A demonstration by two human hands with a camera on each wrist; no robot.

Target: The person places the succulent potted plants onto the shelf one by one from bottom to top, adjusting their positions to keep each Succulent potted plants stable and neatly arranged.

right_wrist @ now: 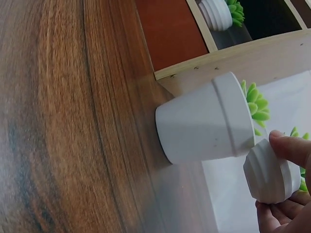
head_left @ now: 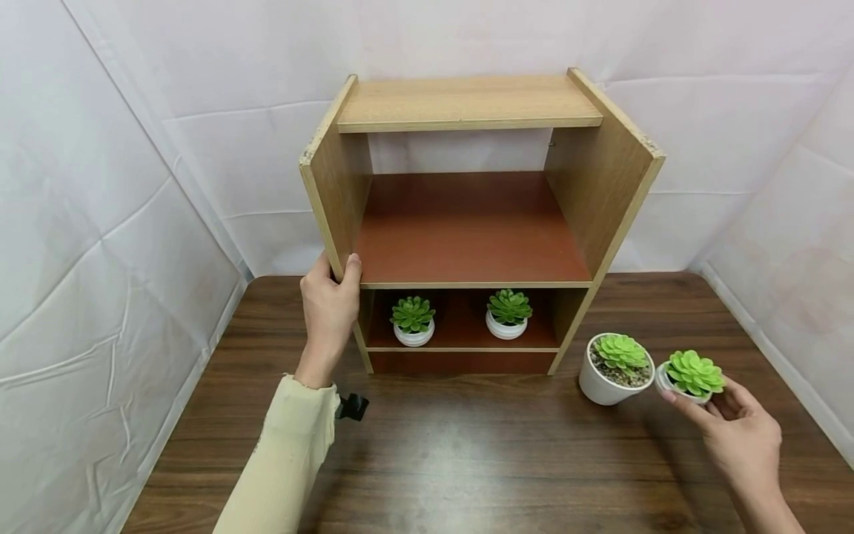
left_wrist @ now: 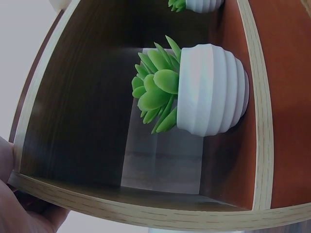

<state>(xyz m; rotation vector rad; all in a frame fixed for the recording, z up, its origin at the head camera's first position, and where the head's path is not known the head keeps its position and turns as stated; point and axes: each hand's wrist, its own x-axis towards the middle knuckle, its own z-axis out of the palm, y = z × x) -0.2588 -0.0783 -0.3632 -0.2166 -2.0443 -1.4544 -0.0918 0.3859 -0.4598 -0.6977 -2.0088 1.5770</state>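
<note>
While the right hand (head_left: 747, 437) pinches a small succulent in a ribbed white pot (head_left: 694, 374), thumb on one side and the other fingers opposite, the left hand (head_left: 330, 304) grips the left side panel (head_left: 336, 163) of a wooden shelf unit (head_left: 467, 104). I can see the left thumb at the panel's front edge and the remaining fingers round its outer face, with the reddish-brown middle board (head_left: 467, 230) starting just beside that thumb. The pinched pot is up off the table (head_left: 467, 452), leaning a little. Next to the right fingers, on the side toward the shelf unit, a larger smooth white pot (head_left: 600, 386) stands upright on the table, holding gravel (head_left: 627, 378) and a bright green rosette (head_left: 620, 351); whether these two pots touch, I can't tell from here. Below and to the right of the left fingers, the lower compartment (head_left: 460, 311) holds two more potted succulents, upright and apart: the nearer succulent (head_left: 414, 319) close to those fingers, the farther succulent (head_left: 509, 315) well along from them. A cream sleeve (head_left: 287, 437) covers the left forearm.
</note>
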